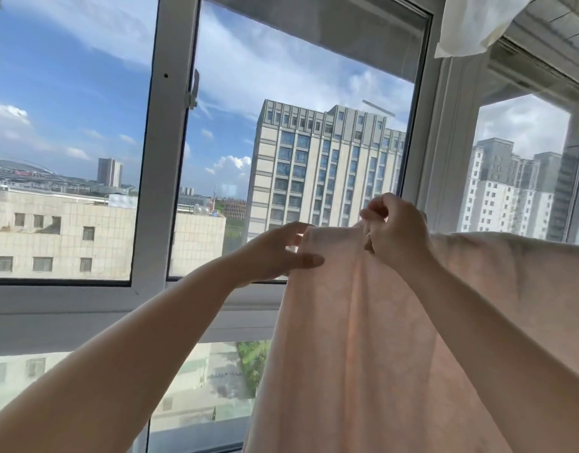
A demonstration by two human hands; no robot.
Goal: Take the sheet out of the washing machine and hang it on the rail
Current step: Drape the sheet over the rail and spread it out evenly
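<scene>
We hold up both arms in front of a big window [170, 142] with white frames. The sheet [363, 338], pale pink and thin, hangs down in long folds from its upper edge, which runs from the middle of the view to the right border. The rail itself is hidden under the cloth, so we cannot say exactly how the sheet lies on it. Our left hand [278, 253] is at the left end of this upper edge. Its fingers are nearly straight, with the thumb in front of the cloth and the other fingers behind it, and they touch the corner lightly. If they really pinch it, we cannot tell. Our right hand [396, 227] is just beside, a little higher. Its fingers are curled and they grip a small bunch of the sheet at the top edge. The two hands are near each other but they do not touch. In the upper right corner another white cloth [471, 24] hangs down. Behind the glass we see tall buildings [324, 171] and a blue sky with clouds.
</scene>
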